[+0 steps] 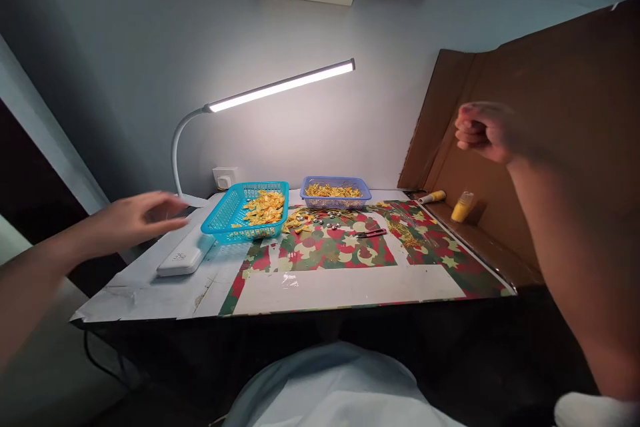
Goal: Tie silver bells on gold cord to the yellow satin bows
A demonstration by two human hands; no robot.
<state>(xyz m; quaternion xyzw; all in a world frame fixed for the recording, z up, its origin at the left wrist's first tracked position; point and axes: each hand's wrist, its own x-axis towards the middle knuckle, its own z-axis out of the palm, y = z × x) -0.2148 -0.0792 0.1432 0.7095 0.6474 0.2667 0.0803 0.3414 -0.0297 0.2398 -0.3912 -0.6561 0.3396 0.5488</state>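
My left hand (pixel 143 219) hovers at the left above a white power bank (pixel 175 262) with a lit number display. Its thumb and curved fingers are apart, with nothing visible between them. High on the right, my right hand (pixel 484 132) is closed into a fist in front of the cardboard; whatever is in it, if anything, is hidden. Nearest to my left hand stands a turquoise basket (pixel 227 235) of gold fabric pieces (pixel 265 208). Behind the middle of the mat, a purple basket (pixel 337 202) holds gold strands (pixel 330 191).
Small silver bells (pixel 334 227) and thread snips (pixel 371 233) lie on the patterned mat (pixel 320 257). Gold thread scraps (pixel 405 235) are to their right. Two yellow thread spools (pixel 459 212) sit beside the cardboard wall (pixel 525 93). A lit lamp (pixel 283 87) arches over the table.
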